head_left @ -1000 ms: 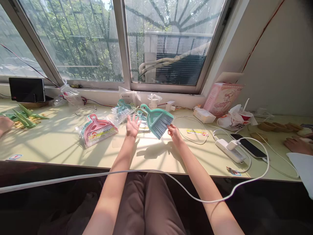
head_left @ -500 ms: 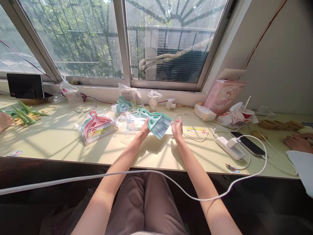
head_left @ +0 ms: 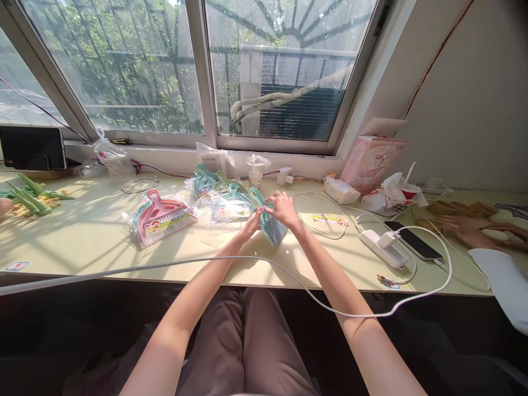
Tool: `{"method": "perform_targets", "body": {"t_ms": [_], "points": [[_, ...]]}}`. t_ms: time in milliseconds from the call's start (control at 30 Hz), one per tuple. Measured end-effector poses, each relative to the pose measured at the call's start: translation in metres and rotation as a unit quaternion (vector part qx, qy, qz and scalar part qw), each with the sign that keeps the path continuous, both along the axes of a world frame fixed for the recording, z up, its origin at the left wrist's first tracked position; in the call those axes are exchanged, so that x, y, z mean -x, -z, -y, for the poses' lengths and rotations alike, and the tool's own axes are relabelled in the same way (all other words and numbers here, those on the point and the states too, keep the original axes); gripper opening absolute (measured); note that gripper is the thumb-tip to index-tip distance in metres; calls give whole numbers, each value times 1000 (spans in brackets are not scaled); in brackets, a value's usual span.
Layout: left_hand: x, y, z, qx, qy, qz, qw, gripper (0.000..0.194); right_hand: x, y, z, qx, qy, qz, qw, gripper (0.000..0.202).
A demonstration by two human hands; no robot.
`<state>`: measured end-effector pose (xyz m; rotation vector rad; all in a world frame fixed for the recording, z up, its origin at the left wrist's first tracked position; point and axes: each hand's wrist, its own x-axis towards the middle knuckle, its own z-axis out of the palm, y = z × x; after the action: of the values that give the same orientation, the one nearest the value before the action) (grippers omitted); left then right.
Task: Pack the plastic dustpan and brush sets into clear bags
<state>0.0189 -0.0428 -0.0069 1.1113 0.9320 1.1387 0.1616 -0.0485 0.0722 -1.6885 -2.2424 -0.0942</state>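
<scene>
A green brush with grey bristles [head_left: 274, 230] is held above the table, tilted, its bristles pointing down toward me. My left hand [head_left: 250, 225] grips it from the left side. Fingers of my right hand [head_left: 282, 209] are closed on its upper part near the handle. Just left of my hands lies a wrapped green brush and dustpan set [head_left: 233, 206]. Further left is a wrapped pink set [head_left: 163, 217], and behind are more green sets in clear plastic [head_left: 205, 179].
A white power strip [head_left: 381, 247], a black phone [head_left: 413, 241] and cables lie to the right. A white cable crosses above my lap. A person's hands [head_left: 466, 231] are at far right. A drink cup [head_left: 256, 173] stands by the window.
My right hand has moved left and taken hold of the brush near its handle. The brush has turned more upright. The view has shifted slightly.
</scene>
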Motion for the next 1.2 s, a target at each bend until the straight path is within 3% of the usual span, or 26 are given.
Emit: {"method": "perform_targets", "body": {"t_ms": [133, 300, 500, 667, 800, 900, 1100, 1200], "points": [[1, -5, 2, -31, -1, 15, 999, 39, 8, -6, 3, 19, -7, -12, 1000, 36], [1, -9, 11, -60, -19, 24, 998, 33, 6, -1, 6, 55, 6, -60, 997, 37], [-2, -8, 9, -57, -30, 45, 997, 31, 16, 5, 10, -3, 70, -34, 997, 35], [-2, -8, 0, -129, -69, 13, 989, 31, 18, -11, 14, 4, 60, 38, 997, 26], [-5, -3, -4, -115, -105, -62, 986, 40, 5, -28, 19, 2, 62, 82, 995, 25], [-12, 1, -1, -132, -125, -99, 978, 34, -2, -35, 23, -5, 60, 101, 993, 27], [-26, 4, 6, -158, -120, -104, 975, 20, 0, -34, 34, -8, 79, 83, 993, 24], [-20, 6, -3, -125, -113, -96, 981, 21, -11, -49, 40, 17, 58, 30, 998, 21]]}}
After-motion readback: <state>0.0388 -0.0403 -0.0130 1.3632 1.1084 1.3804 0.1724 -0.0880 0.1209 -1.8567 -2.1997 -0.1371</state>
